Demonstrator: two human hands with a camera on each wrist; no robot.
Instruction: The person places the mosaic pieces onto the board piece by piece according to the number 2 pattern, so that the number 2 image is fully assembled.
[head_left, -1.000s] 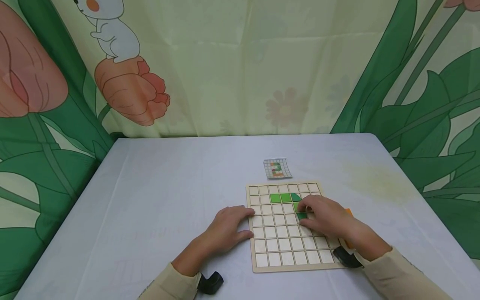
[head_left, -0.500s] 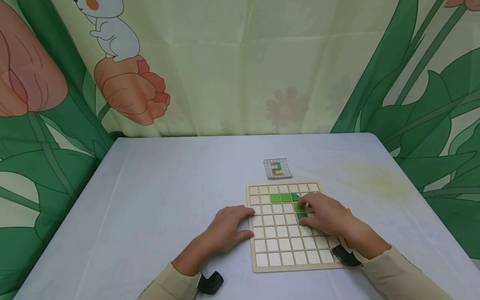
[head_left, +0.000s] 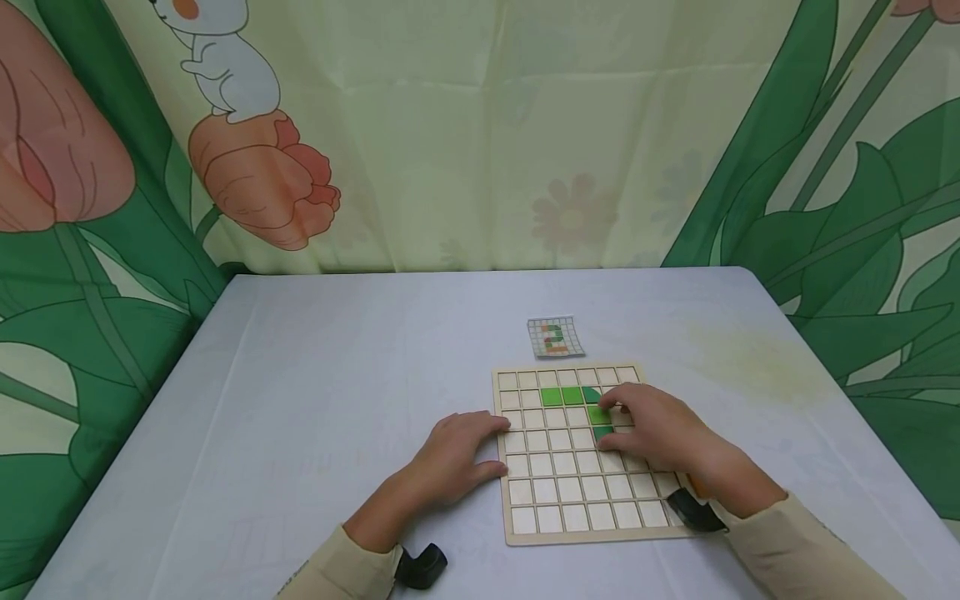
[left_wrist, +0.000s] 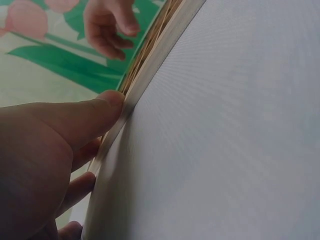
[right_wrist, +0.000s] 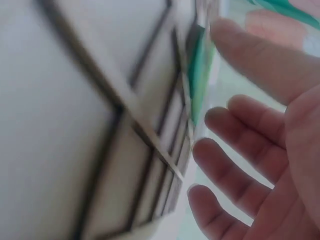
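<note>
A pale wooden board (head_left: pixel 562 462) divided into square cells lies on the table. My left hand (head_left: pixel 453 458) rests at its left edge; in the left wrist view the thumb (left_wrist: pixel 107 105) touches the rim. Two light green square tiles (head_left: pixel 561 396) and a dark green rounded tile (head_left: pixel 591 393) sit in a row near the top. Below the rounded one are a light green tile (head_left: pixel 598 415) and a dark green tile (head_left: pixel 603 432). My right hand (head_left: pixel 660 429) is over the board's right side, thumb and index fingertips apart at these lower tiles.
Behind the board lies a small gridded card (head_left: pixel 555 337) printed with a coloured figure. A white cloth (head_left: pixel 337 375) covers the table. At the back hangs a printed curtain (head_left: pixel 465 167). Each wrist wears a black camera mount (head_left: pixel 422 567).
The right index finger has eased slightly back and up, showing more of the light green tile beneath it. An orange edge beside the right wrist is now mostly covered. The left hand stays put.
</note>
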